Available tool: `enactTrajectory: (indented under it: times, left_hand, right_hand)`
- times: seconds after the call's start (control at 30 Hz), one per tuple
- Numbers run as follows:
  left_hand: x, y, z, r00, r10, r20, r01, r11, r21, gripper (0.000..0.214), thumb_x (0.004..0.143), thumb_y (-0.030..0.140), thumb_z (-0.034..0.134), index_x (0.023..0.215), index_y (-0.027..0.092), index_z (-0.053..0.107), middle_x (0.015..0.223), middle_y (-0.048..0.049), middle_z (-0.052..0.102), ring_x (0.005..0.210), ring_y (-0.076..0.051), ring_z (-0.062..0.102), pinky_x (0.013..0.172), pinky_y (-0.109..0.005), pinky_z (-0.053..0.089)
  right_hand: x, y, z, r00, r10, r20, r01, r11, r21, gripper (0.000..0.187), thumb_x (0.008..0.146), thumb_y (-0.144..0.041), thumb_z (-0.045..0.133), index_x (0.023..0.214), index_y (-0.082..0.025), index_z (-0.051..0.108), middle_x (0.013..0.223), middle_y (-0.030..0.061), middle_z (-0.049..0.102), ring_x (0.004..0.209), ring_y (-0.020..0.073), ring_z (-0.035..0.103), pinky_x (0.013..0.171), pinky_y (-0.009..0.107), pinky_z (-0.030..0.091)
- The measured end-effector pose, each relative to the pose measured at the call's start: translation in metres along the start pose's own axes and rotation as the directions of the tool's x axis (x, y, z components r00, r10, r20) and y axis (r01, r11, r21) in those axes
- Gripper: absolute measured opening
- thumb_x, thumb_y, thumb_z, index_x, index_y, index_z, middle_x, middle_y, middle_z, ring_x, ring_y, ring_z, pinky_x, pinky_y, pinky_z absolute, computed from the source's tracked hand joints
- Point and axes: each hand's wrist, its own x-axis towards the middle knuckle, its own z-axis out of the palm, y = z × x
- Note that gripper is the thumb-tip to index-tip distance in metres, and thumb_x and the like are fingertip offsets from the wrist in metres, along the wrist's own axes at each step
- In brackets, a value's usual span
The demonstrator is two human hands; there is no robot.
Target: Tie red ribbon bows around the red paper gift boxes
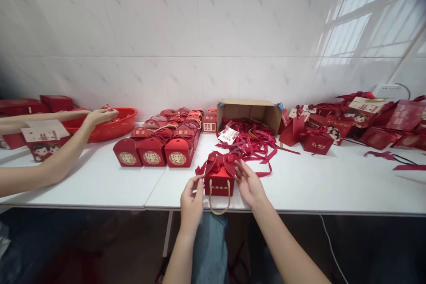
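Note:
A small red gift box (219, 180) with a gold rope handle stands at the table's front edge, its top flaps open with red ribbon on them. My left hand (191, 196) is beside its left wall, fingers curled and touching the box's left edge. My right hand (248, 183) is at its right side, fingers spread against the right flap and ribbon. Neither hand grips the box.
Rows of closed red boxes (153, 151) stand to the left. A cardboard carton (249, 111) and a heap of red ribbons (253, 144) lie behind. Flat red boxes (359, 122) pile up on the right. Another person's arm (56, 159) reaches into a red basin (124, 122).

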Motion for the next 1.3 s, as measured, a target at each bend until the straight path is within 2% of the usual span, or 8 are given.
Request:
enactTrajectory:
  times: [0.17,0.37,0.47,0.53,0.6,0.73,1.0,1.3]
  left_hand:
    - [-0.007,-0.001,0.017,0.998,-0.040,0.044,0.045,0.992,-0.121,0.040,0.076,0.044,0.064,0.108,0.020,0.064,0.077,-0.0017,0.062,0.063,-0.013,0.054,0.057,-0.023,0.043]
    - [-0.004,-0.002,0.019,0.989,-0.137,0.054,0.147,0.949,-0.281,0.057,0.075,0.045,0.065,0.125,0.018,0.055,0.049,0.0074,0.041,0.039,-0.009,0.036,0.036,-0.021,0.025]
    - [0.006,0.001,0.017,0.989,-0.148,-0.029,0.123,0.902,-0.414,0.063,0.080,0.038,0.061,0.137,0.028,0.038,0.063,0.0070,0.051,0.046,-0.007,0.045,0.044,-0.017,0.033]
    - [0.013,0.006,0.016,0.987,-0.154,-0.053,0.107,0.856,-0.505,0.056,0.081,0.033,0.060,0.133,0.032,0.040,0.082,0.0038,0.059,0.063,-0.007,0.056,0.055,-0.017,0.041]
    - [0.020,0.014,0.015,0.985,-0.171,-0.015,0.131,0.803,-0.581,0.040,0.081,0.032,0.059,0.120,0.029,0.052,0.091,0.0008,0.062,0.073,-0.009,0.060,0.061,-0.019,0.045]
    - [0.026,0.035,0.014,0.980,-0.187,0.062,0.180,0.722,-0.668,0.020,0.080,0.036,0.060,0.091,0.020,0.063,0.087,-0.0034,0.065,0.074,-0.014,0.063,0.062,-0.024,0.046]
    - [0.049,0.067,-0.010,0.979,-0.175,-0.107,0.045,0.693,-0.719,0.011,0.073,0.024,0.066,0.084,0.020,0.063,0.074,0.0030,0.067,0.064,-0.008,0.060,0.064,-0.021,0.042]
    - [0.039,0.033,-0.030,0.898,-0.429,-0.100,0.243,0.671,-0.701,0.004,0.074,0.015,0.057,0.070,0.017,0.057,0.061,0.0008,0.062,0.056,-0.012,0.061,0.056,-0.023,0.041]
  right_hand:
    - [-0.001,0.012,0.007,0.997,-0.070,-0.012,0.070,0.997,-0.030,0.030,0.075,-0.037,0.068,0.101,-0.023,0.065,0.117,0.0016,0.066,0.110,0.0183,0.059,0.084,0.028,0.053]
    - [-0.010,0.011,0.005,0.998,-0.063,0.005,0.063,0.997,-0.051,0.029,0.075,-0.042,0.066,0.096,-0.022,0.066,0.109,0.0027,0.069,0.107,0.0207,0.061,0.082,0.031,0.054]
    - [-0.009,0.006,0.003,0.998,-0.048,0.035,0.050,0.997,-0.062,0.029,0.075,-0.044,0.067,0.093,-0.021,0.066,0.103,0.0036,0.071,0.102,0.0215,0.064,0.081,0.032,0.054]
    - [-0.005,0.002,0.001,0.998,-0.054,0.036,0.056,0.997,-0.061,0.028,0.074,-0.043,0.070,0.091,-0.022,0.065,0.101,0.0032,0.071,0.102,0.0207,0.063,0.080,0.031,0.054]
    - [-0.001,-0.002,0.000,0.997,-0.071,0.033,0.073,0.996,-0.043,0.027,0.073,-0.043,0.070,0.089,-0.022,0.064,0.099,0.0021,0.071,0.100,0.0188,0.063,0.078,0.029,0.054]
    - [0.006,-0.015,0.000,0.995,-0.091,0.051,0.090,0.996,0.018,0.028,0.072,-0.045,0.071,0.084,-0.022,0.062,0.092,0.0004,0.070,0.086,0.0152,0.065,0.071,0.027,0.054]
    - [0.016,-0.049,-0.010,0.995,-0.091,0.035,0.090,0.995,0.043,0.025,0.068,-0.035,0.077,0.073,-0.022,0.057,0.068,-0.0041,0.066,0.065,0.0117,0.063,0.061,0.024,0.052]
    - [0.008,-0.046,-0.043,0.997,-0.058,-0.060,0.063,0.994,0.085,0.019,0.070,-0.019,0.074,0.073,-0.022,0.056,0.071,-0.0040,0.067,0.069,0.0126,0.065,0.056,0.023,0.052]
